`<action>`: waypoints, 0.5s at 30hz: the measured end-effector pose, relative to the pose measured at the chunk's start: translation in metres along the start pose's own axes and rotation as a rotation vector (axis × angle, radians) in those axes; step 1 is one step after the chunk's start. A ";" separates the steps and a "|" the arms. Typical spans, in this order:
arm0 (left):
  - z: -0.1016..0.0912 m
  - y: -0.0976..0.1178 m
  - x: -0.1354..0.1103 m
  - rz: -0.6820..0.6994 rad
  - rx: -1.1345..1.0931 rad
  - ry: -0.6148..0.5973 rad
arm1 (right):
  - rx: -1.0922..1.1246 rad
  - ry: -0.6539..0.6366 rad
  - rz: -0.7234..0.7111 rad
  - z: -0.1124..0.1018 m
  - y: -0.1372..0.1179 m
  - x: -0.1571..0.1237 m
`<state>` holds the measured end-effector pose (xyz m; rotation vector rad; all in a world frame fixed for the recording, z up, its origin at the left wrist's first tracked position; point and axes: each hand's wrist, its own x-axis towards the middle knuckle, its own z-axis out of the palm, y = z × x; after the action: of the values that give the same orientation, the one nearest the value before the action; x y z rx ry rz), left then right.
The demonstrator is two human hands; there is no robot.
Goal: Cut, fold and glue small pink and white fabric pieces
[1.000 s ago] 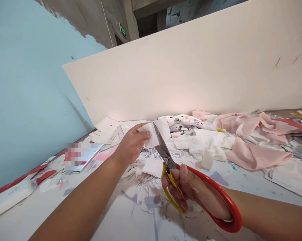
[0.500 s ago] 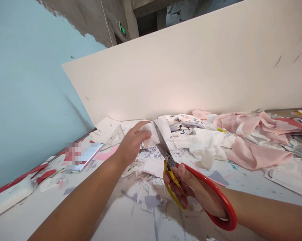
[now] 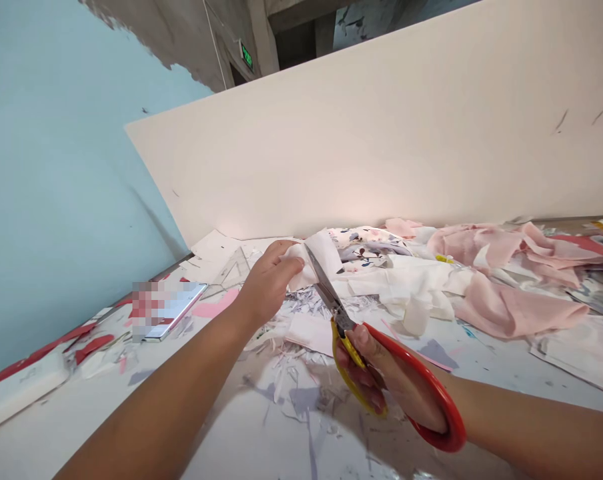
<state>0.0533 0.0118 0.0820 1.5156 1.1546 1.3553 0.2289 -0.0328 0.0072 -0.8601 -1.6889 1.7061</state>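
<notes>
My left hand [image 3: 267, 283] pinches a small white piece of fabric [image 3: 326, 252] and holds it up off the table. My right hand [image 3: 381, 380] grips the scissors [image 3: 339, 313], which have one yellow and one large red handle loop. Their steel blades point up and left and lie against the fabric's edge, right beside my left fingertips. Small white offcuts [image 3: 306, 331] are strewn on the table just below both hands.
Pink fabric pieces [image 3: 511, 310] and floral cloth [image 3: 366, 243] pile up at the right. A phone [image 3: 174, 310] and red scraps [image 3: 89, 347] lie at the left. A tall cream board [image 3: 381, 133] stands behind the white table [image 3: 261, 440]; a blue wall is on the left.
The scissor handles have closed in slightly and my right hand has slid a little to the right. My left hand and the fabric have dropped slightly.
</notes>
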 end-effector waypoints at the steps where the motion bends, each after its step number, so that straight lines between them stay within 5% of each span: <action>1: 0.000 0.000 0.000 -0.002 0.018 0.005 | -0.013 0.006 0.000 0.000 -0.001 0.000; 8: -0.004 0.000 -0.002 0.085 0.153 0.012 | -0.060 0.039 -0.005 0.003 -0.007 0.000; 15: -0.001 0.000 -0.004 0.258 0.305 0.182 | -0.106 0.072 0.006 0.003 -0.008 -0.002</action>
<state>0.0524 0.0073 0.0812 1.8389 1.3646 1.5687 0.2271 -0.0363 0.0149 -0.9649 -1.7423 1.5816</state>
